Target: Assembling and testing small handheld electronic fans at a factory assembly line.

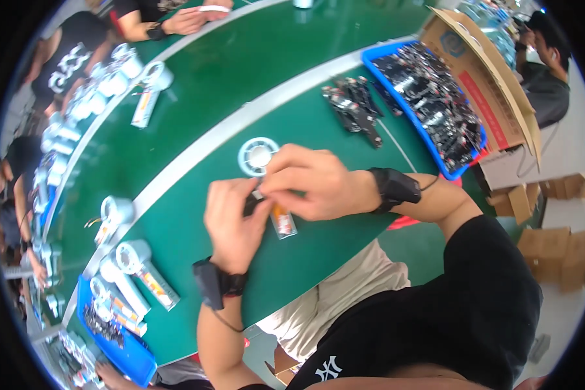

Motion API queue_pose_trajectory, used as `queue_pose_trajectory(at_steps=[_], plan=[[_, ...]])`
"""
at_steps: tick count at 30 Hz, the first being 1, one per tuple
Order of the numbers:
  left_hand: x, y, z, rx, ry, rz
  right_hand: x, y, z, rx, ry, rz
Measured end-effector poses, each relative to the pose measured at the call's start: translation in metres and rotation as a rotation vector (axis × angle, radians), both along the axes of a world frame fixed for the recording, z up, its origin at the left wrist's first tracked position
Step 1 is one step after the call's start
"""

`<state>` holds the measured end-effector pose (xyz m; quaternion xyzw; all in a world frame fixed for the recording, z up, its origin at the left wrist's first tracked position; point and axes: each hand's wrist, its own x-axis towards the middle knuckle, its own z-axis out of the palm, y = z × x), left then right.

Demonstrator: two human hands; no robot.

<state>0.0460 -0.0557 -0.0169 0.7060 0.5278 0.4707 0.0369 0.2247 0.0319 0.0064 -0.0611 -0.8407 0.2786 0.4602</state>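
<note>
Over the green table, my left hand (231, 224) and my right hand (312, 185) meet with bent, pinching fingers. Between them is a small dark part (252, 203) with a light end; its exact kind is too small and too covered to tell. Beneath the hands lies a handheld fan housing. Its pale blue round head (242, 158) shows beyond my fingers, and its handle, with an orange and white cell (285, 224), shows on the near side. The middle of the housing is hidden by my hands, so I cannot tell whether the part touches it.
A blue tray (450, 168) heaped with black wired parts stands right, beside a cardboard box (494, 84). Loose black parts (354, 107) lie left of it. More fan housings (146, 276) and another blue tray (127, 354) are at the left. A pale divider (221, 127) crosses the table; co-workers sit around.
</note>
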Motion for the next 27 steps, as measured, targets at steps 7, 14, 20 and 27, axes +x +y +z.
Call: queue_pose_trajectory(at_steps=[7, 14, 20, 27], plan=[[0.004, 0.003, -0.004, -0.026, -0.042, -0.01, -0.007, 0.011, -0.007, -0.062, -0.048, 0.03], [0.005, 0.002, -0.009, -0.014, -0.026, 0.058, -0.049, 0.029, 0.031, 0.161, -0.085, 0.029], [-0.004, -0.01, -0.009, 0.072, -0.091, 0.021, -0.202, 0.034, 0.08, -0.394, -0.511, 0.195], [-0.007, -0.008, -0.009, -0.063, -0.183, -0.009, -0.339, 0.103, 0.031, -0.178, -0.896, -0.124]])
